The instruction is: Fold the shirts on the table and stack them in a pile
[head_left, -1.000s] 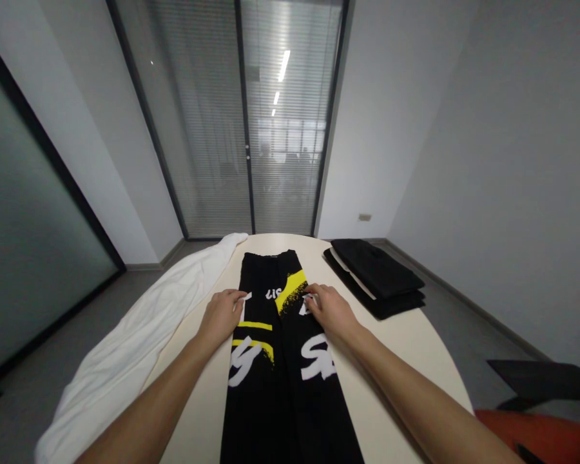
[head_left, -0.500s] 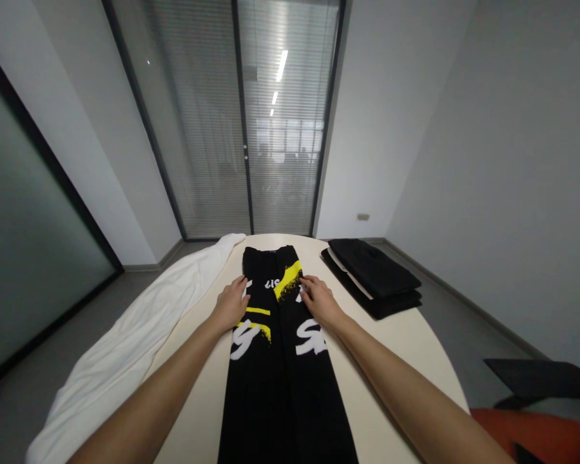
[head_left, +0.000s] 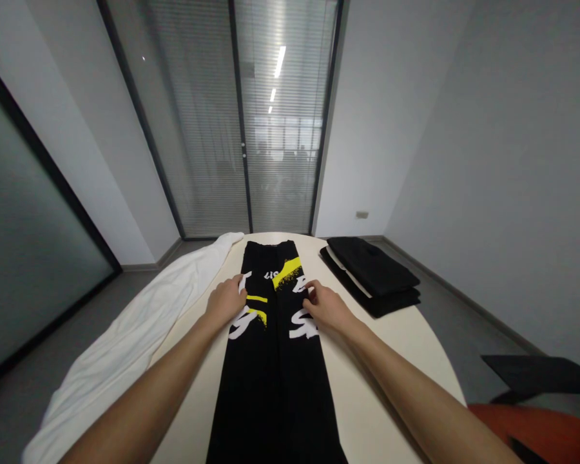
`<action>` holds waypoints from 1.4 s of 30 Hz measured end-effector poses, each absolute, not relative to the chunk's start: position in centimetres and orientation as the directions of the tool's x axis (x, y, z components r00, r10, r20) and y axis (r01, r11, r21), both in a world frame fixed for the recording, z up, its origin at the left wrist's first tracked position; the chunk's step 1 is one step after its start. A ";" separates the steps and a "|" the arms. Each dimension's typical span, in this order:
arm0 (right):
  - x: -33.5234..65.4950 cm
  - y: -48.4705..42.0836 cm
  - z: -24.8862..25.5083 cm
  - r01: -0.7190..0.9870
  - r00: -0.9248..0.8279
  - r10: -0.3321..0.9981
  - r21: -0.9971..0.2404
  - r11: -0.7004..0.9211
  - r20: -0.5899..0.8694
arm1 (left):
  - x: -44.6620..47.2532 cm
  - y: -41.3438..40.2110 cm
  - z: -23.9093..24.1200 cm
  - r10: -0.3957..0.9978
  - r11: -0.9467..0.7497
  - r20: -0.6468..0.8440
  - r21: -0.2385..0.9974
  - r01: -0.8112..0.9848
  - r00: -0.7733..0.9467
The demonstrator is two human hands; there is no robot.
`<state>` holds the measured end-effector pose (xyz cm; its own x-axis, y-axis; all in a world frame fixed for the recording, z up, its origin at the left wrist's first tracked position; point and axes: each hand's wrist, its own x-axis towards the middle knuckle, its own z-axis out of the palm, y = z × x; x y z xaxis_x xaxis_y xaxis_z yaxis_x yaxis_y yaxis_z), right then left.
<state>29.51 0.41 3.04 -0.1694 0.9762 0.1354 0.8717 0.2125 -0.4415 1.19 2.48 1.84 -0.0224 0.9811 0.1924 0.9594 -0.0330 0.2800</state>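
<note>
Black trousers (head_left: 275, 386) with white lettering and yellow patches lie lengthwise on a pale round-edged table (head_left: 367, 386), waistband at the far side. My left hand (head_left: 226, 300) pinches their left edge near the white print. On the opposite edge, my right hand (head_left: 327, 308) has its curled fingers and thumb closed on the cloth beside the white lettering. The near end of the legs runs out of the bottom of the view.
White cloth (head_left: 140, 322) is draped along the table's left side. A stack of folded dark garments (head_left: 372, 267) lies at the far right. An orange chair seat (head_left: 526, 432) stands near the right edge. Beyond the table is a glass partition (head_left: 280, 180) with blinds.
The printed part of the trousers has shifted slightly away from me and to the left. My right hand has moved a little right and nearer; my left hand has moved slightly left.
</note>
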 end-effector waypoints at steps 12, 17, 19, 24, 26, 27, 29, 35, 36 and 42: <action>29.6 2.8 0.9 0.807 -0.214 0.929 -0.481 0.342 0.302 | 1.1 4.0 0.6 0.954 -0.173 0.296 0.397 0.901 0.053; 29.8 3.0 1.0 0.803 -0.197 0.937 -0.500 0.323 0.290 | 2.4 1.5 2.3 0.927 -0.268 0.351 0.377 0.886 0.131; 29.9 2.5 1.2 0.802 -0.220 0.931 -0.489 0.342 0.290 | 3.3 -1.0 3.5 0.865 -0.498 0.321 0.449 0.742 0.387; 30.3 1.1 1.6 0.802 -0.317 0.906 -0.431 0.414 0.281 | 5.1 -7.1 5.2 0.625 -0.664 0.126 0.605 0.440 0.770; 30.5 0.7 1.8 0.782 -0.363 0.890 -0.428 0.453 0.278 | 5.4 -8.3 5.2 0.575 -0.693 0.097 0.585 0.421 0.813; 30.5 0.6 2.0 0.772 -0.384 0.881 -0.426 0.471 0.278 | 5.4 -8.7 5.2 0.559 -0.705 0.092 0.576 0.414 0.824; 30.5 0.4 2.2 0.758 -0.415 0.865 -0.419 0.500 0.283 | 5.6 -8.9 5.2 0.536 -0.721 0.091 0.567 0.399 0.839; 30.5 0.4 2.6 0.754 -0.434 0.856 -0.406 0.516 0.281 | 5.5 -8.8 6.2 0.516 -0.710 0.080 0.597 0.374 0.853; 30.6 0.4 2.6 0.753 -0.438 0.854 -0.404 0.519 0.281 | 5.4 -8.9 6.4 0.523 -0.700 0.074 0.606 0.378 0.849; 30.9 0.6 2.3 0.744 -0.482 0.834 -0.377 0.551 0.268 | 5.5 -9.5 6.5 0.528 -0.694 0.050 0.601 0.397 0.847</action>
